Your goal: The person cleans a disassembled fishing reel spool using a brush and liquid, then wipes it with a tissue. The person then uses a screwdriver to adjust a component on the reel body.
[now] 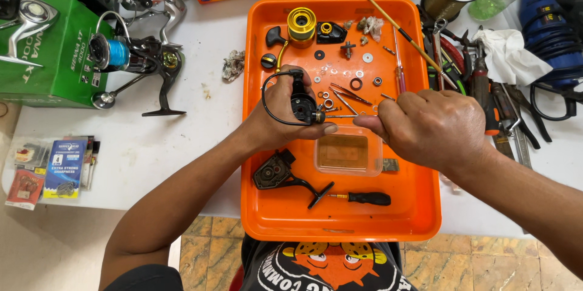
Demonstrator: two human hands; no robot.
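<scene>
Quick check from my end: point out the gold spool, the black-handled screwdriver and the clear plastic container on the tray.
gold spool [302, 24], head view, on its yellow top rim.
black-handled screwdriver [370, 198], head view, on the black handle.
clear plastic container [347, 152], head view, on its see-through middle.

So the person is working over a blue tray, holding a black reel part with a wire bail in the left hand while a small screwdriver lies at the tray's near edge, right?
Not quite: the tray is orange, not blue, as the head view shows. The rest stands: the left hand holds the black reel part with its wire bail, and the small black-handled screwdriver lies near the tray's near edge.
</scene>
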